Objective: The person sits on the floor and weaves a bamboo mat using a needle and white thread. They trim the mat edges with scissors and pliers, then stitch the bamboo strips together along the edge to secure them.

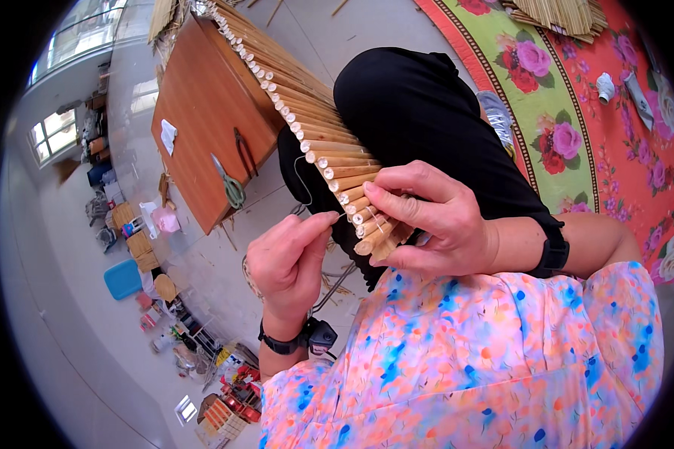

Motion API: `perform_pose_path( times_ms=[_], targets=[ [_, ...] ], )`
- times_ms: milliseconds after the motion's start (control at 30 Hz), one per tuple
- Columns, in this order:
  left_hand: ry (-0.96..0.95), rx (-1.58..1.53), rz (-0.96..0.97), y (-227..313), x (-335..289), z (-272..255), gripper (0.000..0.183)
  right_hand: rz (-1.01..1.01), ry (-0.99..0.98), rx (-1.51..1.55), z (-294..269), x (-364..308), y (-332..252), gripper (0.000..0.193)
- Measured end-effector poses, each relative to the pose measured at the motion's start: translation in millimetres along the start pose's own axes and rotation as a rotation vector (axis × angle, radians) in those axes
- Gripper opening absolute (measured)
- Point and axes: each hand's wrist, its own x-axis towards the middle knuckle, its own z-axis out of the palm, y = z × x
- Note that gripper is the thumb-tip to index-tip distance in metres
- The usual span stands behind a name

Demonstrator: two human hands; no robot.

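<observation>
A row of cut reed stalks [318,120], tied side by side into a mat, slants from the far edge of a wooden table down across my lap. The pale cut ends face left. My right hand [427,213] is closed around the near end of the mat, thumb and fingers gripping the last stalks, where pale stitching crosses them. Beside the cut ends, my left hand [288,262] pinches a thin thread [342,215] that reaches the stalks. A loose loop of thin line hangs left of the mat, above the left hand.
On the brown wooden table [191,112] lie green-handled scissors [231,183], dark pliers [245,152] and a white scrap [168,137]. A red and green floral cloth [554,112] spreads at right, holding more reed pieces [565,16]. Assorted goods and a blue tray [127,280] line the left.
</observation>
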Motion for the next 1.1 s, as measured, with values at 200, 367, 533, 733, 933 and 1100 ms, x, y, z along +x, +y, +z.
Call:
perform_pose_path(
  times_ms=[200,367,533,733,933,1100],
  targets=[
    [0.007,-0.028,-0.001,8.3,4.8,7.3,0.015,-0.022,-0.022,-0.002,2.6,-1.5,0.2,0.061],
    [-0.014,0.029,-0.048,15.2,6.2,4.3,0.016,0.009,0.0,-0.075,4.3,-0.4,-6.2,0.062],
    [-0.006,0.106,-0.096,24.3,0.7,3.8,0.016,0.03,0.016,-0.077,4.3,-0.8,-7.8,0.062],
    [-0.042,0.152,-0.158,26.5,-1.3,2.7,0.013,-0.018,0.0,-0.124,4.4,0.8,-8.2,0.064],
    [-0.022,0.122,-0.13,25.3,2.8,5.7,0.011,-0.039,-0.029,-0.139,3.5,1.0,-7.1,0.065],
    [0.002,0.153,-0.166,30.0,3.3,9.2,0.011,-0.044,-0.035,-0.138,4.0,2.2,-6.1,0.067]
  ],
)
